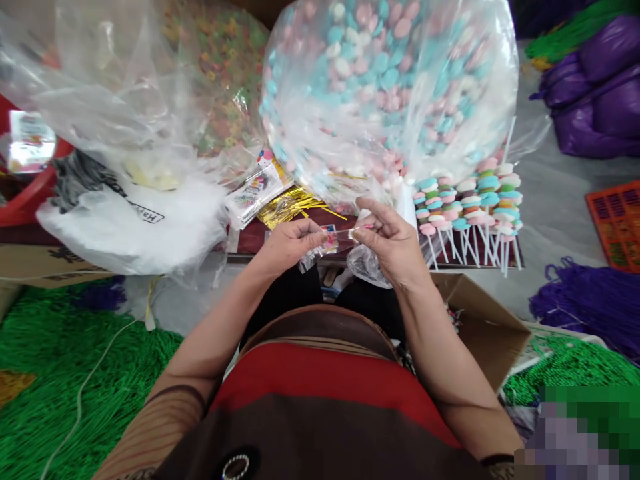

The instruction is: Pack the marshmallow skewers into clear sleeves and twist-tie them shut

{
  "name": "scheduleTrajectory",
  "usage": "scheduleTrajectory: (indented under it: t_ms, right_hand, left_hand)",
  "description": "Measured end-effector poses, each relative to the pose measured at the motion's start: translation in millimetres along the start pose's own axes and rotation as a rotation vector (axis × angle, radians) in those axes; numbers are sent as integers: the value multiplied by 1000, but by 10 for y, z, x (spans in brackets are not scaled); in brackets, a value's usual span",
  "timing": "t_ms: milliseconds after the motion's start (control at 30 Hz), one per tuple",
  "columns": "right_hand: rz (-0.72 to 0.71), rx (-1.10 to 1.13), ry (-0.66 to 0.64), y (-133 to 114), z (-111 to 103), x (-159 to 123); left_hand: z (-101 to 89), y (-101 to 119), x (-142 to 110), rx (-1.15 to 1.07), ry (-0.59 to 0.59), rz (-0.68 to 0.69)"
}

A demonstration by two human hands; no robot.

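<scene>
Hands work close together just off the near edge of the bench [250, 237], over the lap. Left hand [295, 241]: thumb and finger pinch a small printed packet [330, 240]. Right hand [393, 243]: pinching too, at the end of a thin strand drawn across the gap, crumpled clear plastic [367, 265] just below it; strand too blurred to identify. The two-sided pinch probably keeps it taut. Stacked packets [257, 193] and gold ties [290, 205] lie just beyond the left hand, likely for short reach. Candy skewers [467, 200] sit at right, white sticks overhanging the near edge, presumably for easy grabbing. Containers: big clear bag [380, 73] at far centre, full of pink, blue and white candy discs; second clear bag [230, 73] to its left, small orange and green pieces; white plastic bag [125, 237] near left, contents unclear. Red tub [30, 203] at far left has a printed sachet [31, 143] at it. Open cardboard box [485, 327] near right, contents too small to tell.
</scene>
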State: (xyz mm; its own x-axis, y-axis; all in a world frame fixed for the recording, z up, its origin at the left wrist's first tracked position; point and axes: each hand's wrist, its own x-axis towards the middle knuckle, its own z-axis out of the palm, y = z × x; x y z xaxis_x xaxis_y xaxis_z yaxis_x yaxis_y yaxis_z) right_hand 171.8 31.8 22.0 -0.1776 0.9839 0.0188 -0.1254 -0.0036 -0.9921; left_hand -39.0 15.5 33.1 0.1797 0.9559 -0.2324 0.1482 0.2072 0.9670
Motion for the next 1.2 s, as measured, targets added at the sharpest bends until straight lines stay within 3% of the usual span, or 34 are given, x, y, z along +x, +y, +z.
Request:
scheduleTrajectory:
  t_ms: [167,300,367,500,600,800,867,1033,1133,1200]
  right_hand:
    - [54,-44,123,36,26,-46]
    - [2,-52,-43,26,8,-67]
    - [-53,-80,-98,30,7,-74]
    - [-167,-84,-20,28,-20,-73]
    - [-107,-63,0,-16,-88,-67]
    - [133,-51,-134,-44,-127,-86]
    - [134,-57,-124,-23,-122,-76]
    - [109,-79,90,-7,-173,-32]
    - [122,-95,20,-5,-177,-40]
    - [54,-130,-20,15,-153,-54]
  left_hand:
    - [-17,17,-34,159,-13,93]
    - [6,4,-24,225,-55,165]
    - [35,-33,-6,182,-41,170]
    - [82,-102,19,-102,-27,139]
    - [85,-91,7,-208,-49,158]
    - [94,-53,-12,-214,-78,184]
    - [103,-66,-10,-208,-89,215]
    - [90,-108,-24,-101,-111,304]
    - [84,-133,-29,-64,-147,250]
    - [88,-146,-24,-83,-160,200]
